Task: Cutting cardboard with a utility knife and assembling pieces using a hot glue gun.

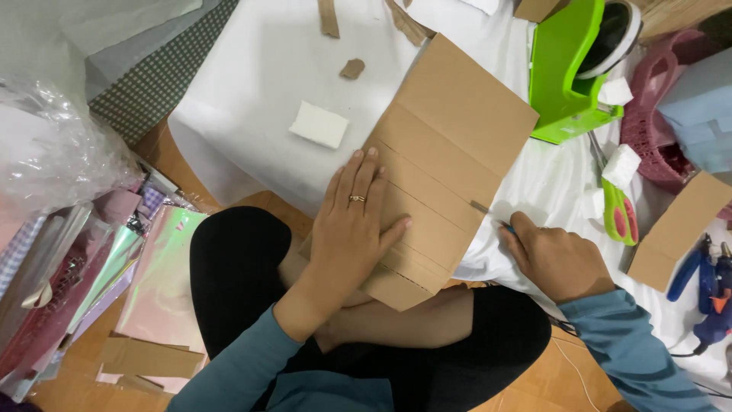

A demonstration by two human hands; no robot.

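I have my left hand (352, 229) spread flat on the cardboard sheet (438, 164), pinning it across my lap and the white cloth (259, 84) so it cannot slide. My right hand (553, 259) keeps a closed grip on a small blade (488, 212), its tip at the sheet's right edge. Green scissors (619, 214) lie just beside.

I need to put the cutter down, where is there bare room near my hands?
Bare white cloth lies left of the cardboard sheet, around the white foam square. Right of the right hand it is crowded: green scissors, tape dispenser, glue gun.
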